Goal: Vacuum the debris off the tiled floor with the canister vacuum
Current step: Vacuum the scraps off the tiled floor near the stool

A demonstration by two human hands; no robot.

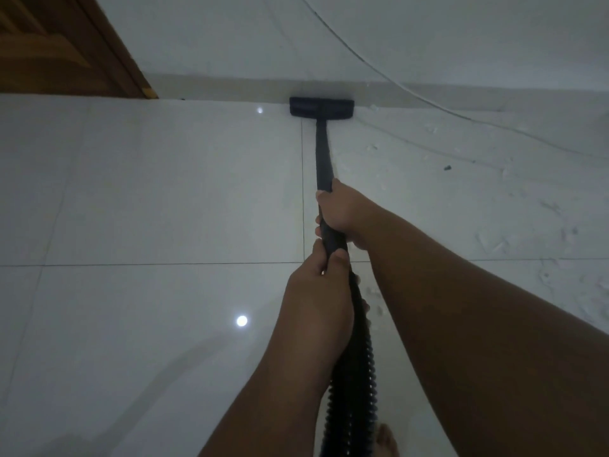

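Fingers of the right hand and left hand wrap closed around the black wand, whose floor head sits against the skirting. White debris lies right of the wand; sweeping rightward with the head kept flat should work best.

The ribbed hose runs off the near edge, so the canister itself is out of sight. The wand is hidden where the right hand and left hand wrap it. The wooden door is cut by the far-left corner. The dark speck at right is too small to identify.
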